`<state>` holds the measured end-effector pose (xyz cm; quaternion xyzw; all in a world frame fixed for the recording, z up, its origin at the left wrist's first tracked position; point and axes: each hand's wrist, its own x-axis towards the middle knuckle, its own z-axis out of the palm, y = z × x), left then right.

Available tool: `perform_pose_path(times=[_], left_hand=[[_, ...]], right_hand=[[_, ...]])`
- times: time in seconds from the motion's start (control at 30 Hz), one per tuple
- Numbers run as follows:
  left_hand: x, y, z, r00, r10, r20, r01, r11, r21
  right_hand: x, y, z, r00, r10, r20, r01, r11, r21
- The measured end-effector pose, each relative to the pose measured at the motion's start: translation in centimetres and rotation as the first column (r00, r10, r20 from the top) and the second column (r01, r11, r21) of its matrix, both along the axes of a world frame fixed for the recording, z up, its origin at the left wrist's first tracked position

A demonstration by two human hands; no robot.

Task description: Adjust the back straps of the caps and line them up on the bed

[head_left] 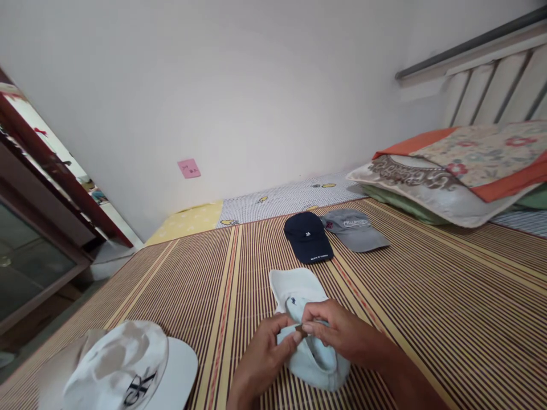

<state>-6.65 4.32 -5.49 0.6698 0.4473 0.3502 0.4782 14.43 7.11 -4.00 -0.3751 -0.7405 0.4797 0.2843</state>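
A pale mint baseball cap (pixel 314 370) lies on the striped mat in front of me, its brim pointing away and a small dark logo on its front. Both my hands are at the cap's back edge. My left hand (pixel 269 353) pinches that edge between thumb and fingers. From the other side, my right hand (pixel 335 327) grips it too, fingertips nearly meeting the left ones. Between them shows a small brown piece, perhaps the strap (pixel 301 329); the fingers partly hide it. Beyond the brim rest a navy cap (pixel 305 233) and a grey cap (pixel 354 230), side by side.
A white cap with black letters (pixel 119 364) sits at the lower left, overlapping a beige one (pixel 62 364). Pillows (pixel 427 182) are stacked at the right by the headboard (pixel 491 85). The bed mat (pixel 192 285) meets the wall behind; a doorway is at the left.
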Motion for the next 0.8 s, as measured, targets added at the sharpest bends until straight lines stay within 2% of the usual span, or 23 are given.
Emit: perform_pose_path(times=[0.13,0.37,0.57,0.67,0.8], left_hand=[[-0.2,0.2,-0.1,1.0,0.023,-0.002,-0.023,1.0,0.002],[-1.4,0.7,0.3,0.999,-0.032,-0.01,0.031,0.998,-0.045],[-2.0,0.7,0.3,1.0,-0.024,0.001,0.024,0.997,-0.076],[-2.1,0.8,0.0,1.0,-0.004,-0.005,0.004,0.996,-0.092],[-2.3,1.0,-0.5,0.998,0.045,-0.051,-0.049,0.995,-0.092]], right_hand=[[0.0,0.1,0.0,1.0,0.02,0.016,-0.02,1.0,-0.009],[1.8,0.2,0.1,0.999,0.018,0.036,-0.017,0.999,-0.039],[3.3,0.2,0.3,0.991,-0.013,0.131,0.01,1.0,0.023],[3.9,0.5,-0.1,0.986,0.007,0.168,-0.01,1.0,0.013],[4.7,0.9,-1.0,0.991,0.011,0.132,-0.014,1.0,0.024]])
